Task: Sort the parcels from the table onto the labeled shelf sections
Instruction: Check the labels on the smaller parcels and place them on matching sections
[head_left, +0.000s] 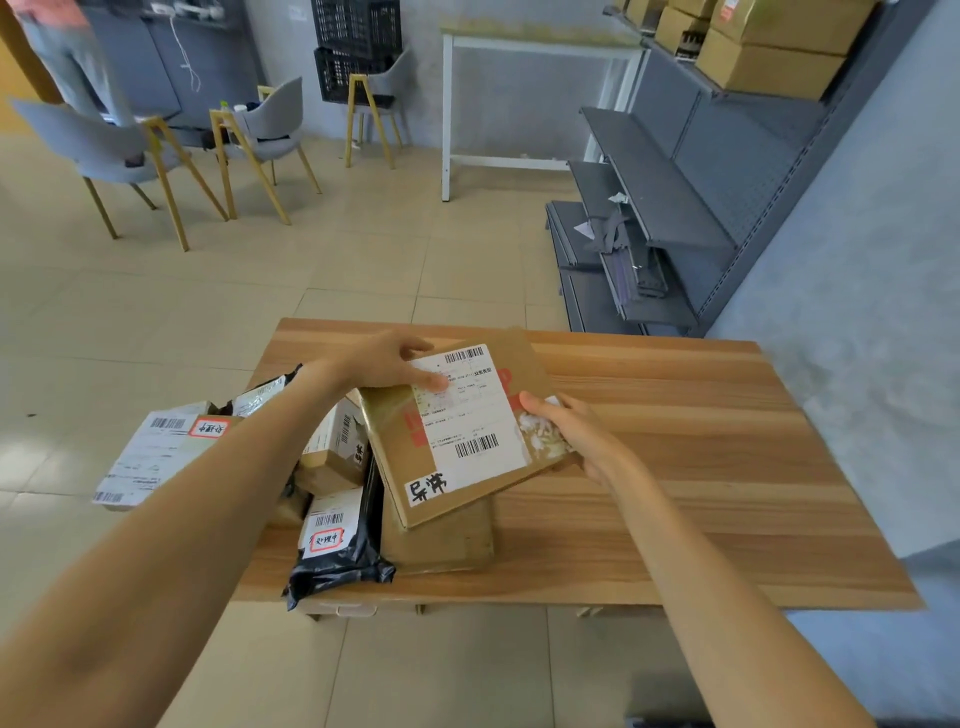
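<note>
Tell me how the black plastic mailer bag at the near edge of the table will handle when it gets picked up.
The black mailer bag will probably be floppy: its film is wrinkled and its near end sags over the table edge. The glossy plastic may be slippery, so a pinch could slide. It looks thin and lumpy, so likely light, though its contents are hidden.

One head-worn wide-angle view looks forward and down, close over the wooden table (675, 467), shelves (675, 208) beyond.
</note>
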